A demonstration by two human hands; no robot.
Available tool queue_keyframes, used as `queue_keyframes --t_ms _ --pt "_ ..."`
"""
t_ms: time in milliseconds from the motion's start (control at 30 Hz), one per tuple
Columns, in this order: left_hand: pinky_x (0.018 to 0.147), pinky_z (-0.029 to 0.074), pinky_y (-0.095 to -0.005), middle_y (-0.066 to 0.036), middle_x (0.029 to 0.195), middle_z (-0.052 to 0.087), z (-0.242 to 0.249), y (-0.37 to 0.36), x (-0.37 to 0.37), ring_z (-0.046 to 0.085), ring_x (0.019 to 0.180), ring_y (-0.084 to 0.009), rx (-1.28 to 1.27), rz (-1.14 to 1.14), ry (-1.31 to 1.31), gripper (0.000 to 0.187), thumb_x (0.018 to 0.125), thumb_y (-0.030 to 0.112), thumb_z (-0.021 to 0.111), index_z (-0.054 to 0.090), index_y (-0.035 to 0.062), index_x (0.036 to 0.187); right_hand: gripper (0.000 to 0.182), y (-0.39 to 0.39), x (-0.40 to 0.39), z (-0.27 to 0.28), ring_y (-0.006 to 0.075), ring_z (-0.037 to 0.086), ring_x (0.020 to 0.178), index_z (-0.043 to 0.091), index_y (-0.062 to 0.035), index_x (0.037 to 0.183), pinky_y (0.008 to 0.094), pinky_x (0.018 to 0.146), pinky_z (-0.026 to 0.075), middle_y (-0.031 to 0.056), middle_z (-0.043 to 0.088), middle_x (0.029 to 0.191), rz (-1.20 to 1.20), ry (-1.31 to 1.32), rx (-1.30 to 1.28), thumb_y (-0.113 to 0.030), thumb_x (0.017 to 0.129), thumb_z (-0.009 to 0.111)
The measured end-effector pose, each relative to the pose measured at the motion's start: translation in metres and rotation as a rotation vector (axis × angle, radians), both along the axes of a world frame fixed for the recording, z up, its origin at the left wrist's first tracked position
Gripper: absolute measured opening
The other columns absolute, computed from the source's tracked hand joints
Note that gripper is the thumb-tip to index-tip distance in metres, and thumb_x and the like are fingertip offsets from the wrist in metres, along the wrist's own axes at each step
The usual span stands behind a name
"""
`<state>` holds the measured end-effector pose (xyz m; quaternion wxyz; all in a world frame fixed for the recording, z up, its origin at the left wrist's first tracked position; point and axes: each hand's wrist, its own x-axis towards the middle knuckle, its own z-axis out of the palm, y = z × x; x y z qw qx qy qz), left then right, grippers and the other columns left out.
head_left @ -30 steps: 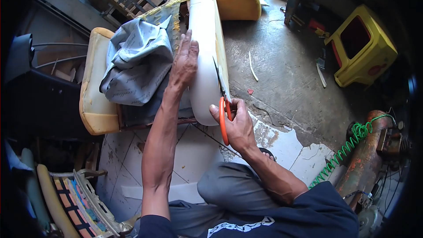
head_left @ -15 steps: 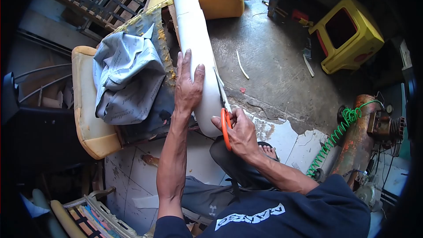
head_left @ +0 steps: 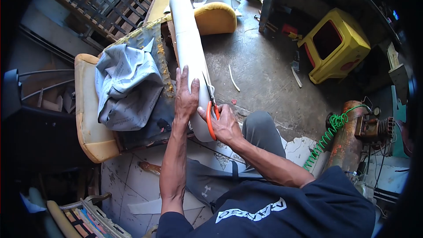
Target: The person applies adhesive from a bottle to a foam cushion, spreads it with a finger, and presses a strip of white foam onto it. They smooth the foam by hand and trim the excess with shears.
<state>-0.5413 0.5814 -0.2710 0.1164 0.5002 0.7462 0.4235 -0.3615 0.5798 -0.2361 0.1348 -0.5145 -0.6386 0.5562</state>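
White foam bolster (head_left: 188, 39), long and rounded, lying on the worn seat frame (head_left: 88, 119) with its long axis running straight away from the body, near end just in front of the knees, far end up by the yellow cushion (head_left: 215, 17). Left hand (head_left: 187, 94) pressed flat and open on the top of the near stretch, fingers pointing along the length. Right hand (head_left: 224, 125) just beside it on the right flank, clamped around the orange handles of the scissors (head_left: 210, 114), blades aimed up the same axis along the bolster's right edge; blade tips too small to tell whether parted or closed. Both hands at the near end, almost touching, the right one the nearer to the cut line, the left one holding the foam down. Crumpled grey fabric (head_left: 128, 88) heaped to the left of the bolster on the frame. Yellow plastic stool (head_left: 335, 44) and rusty compressor tank (head_left: 352, 136) with green coiled hose (head_left: 326, 139) well apart on the concrete floor to the right
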Motion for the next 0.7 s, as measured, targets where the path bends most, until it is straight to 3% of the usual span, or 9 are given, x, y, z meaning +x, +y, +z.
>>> queue_keyframes --t_ms 67,133,167,267,333,400,700 --pt "0.122 0.028 -0.0470 -0.034 0.163 0.022 0.003 0.001 -0.001 0.027 0.151 -0.0476 -0.031 -0.008 0.056 0.065 0.106 0.040 0.047 0.032 0.0051 0.159 0.093 0.000 -0.003 -0.004 0.0389 0.061 0.102 0.054 0.0113 0.107 0.0457 0.088 0.049 0.0275 0.059 0.106 -0.031 0.025 0.006 -0.076 0.082 0.068" --pt "0.124 0.022 -0.0455 -0.030 0.163 0.026 0.007 0.001 0.003 0.025 0.153 -0.0434 -0.081 0.027 0.015 0.062 0.107 0.036 0.046 0.032 0.0055 0.159 0.079 0.001 -0.001 -0.006 0.0303 0.063 0.094 0.056 0.0056 0.100 0.0427 0.086 0.050 0.0216 0.061 0.098 0.001 0.000 0.107 -0.070 0.084 0.071" --pt "0.125 0.020 -0.0452 -0.030 0.163 0.026 0.011 0.001 0.004 0.024 0.153 -0.0435 -0.114 0.022 0.035 0.062 0.107 0.035 0.044 0.029 0.0048 0.160 0.075 0.003 0.001 -0.004 0.0297 0.064 0.087 0.057 0.0046 0.097 0.0431 0.081 0.051 0.0192 0.063 0.089 -0.016 0.051 0.026 -0.067 0.084 0.074" --pt "0.124 0.023 -0.0473 -0.034 0.164 0.018 0.016 -0.001 -0.001 0.021 0.153 -0.0475 -0.151 -0.034 0.087 0.064 0.107 0.036 0.045 0.027 0.0050 0.160 0.075 0.000 0.003 -0.011 0.0290 0.064 0.080 0.057 0.0037 0.095 0.0425 0.077 0.052 0.0162 0.063 0.082 -0.077 0.147 0.009 -0.069 0.082 0.074" --pt "0.124 0.022 -0.0473 -0.034 0.164 0.017 0.015 0.002 -0.005 0.020 0.153 -0.0473 -0.162 -0.076 0.133 0.064 0.108 0.036 0.043 0.026 0.0049 0.161 0.081 0.003 -0.001 -0.003 0.0315 0.064 0.087 0.056 0.0053 0.099 0.0430 0.081 0.051 0.0199 0.063 0.091 -0.083 0.115 -0.074 -0.072 0.080 0.074" --pt "0.125 0.021 -0.0474 -0.033 0.165 0.015 0.014 0.005 -0.013 0.019 0.153 -0.0470 -0.169 -0.114 0.171 0.064 0.108 0.036 0.042 0.025 0.0048 0.161 0.092 0.004 -0.009 0.001 0.0411 0.062 0.106 0.055 0.0102 0.111 0.0474 0.093 0.049 0.0288 0.060 0.112 -0.103 0.061 -0.049 -0.072 0.076 0.075" --pt "0.127 0.013 -0.0450 -0.029 0.168 0.011 0.007 0.018 -0.032 0.009 0.157 -0.0419 -0.190 -0.165 0.107 0.060 0.112 0.035 0.029 0.020 0.0061 0.163 0.094 0.021 -0.024 -0.006 0.0418 0.060 0.107 0.053 0.0103 0.111 0.0480 0.094 0.048 0.0298 0.058 0.111 -0.135 0.035 0.057 -0.075 0.078 0.072"
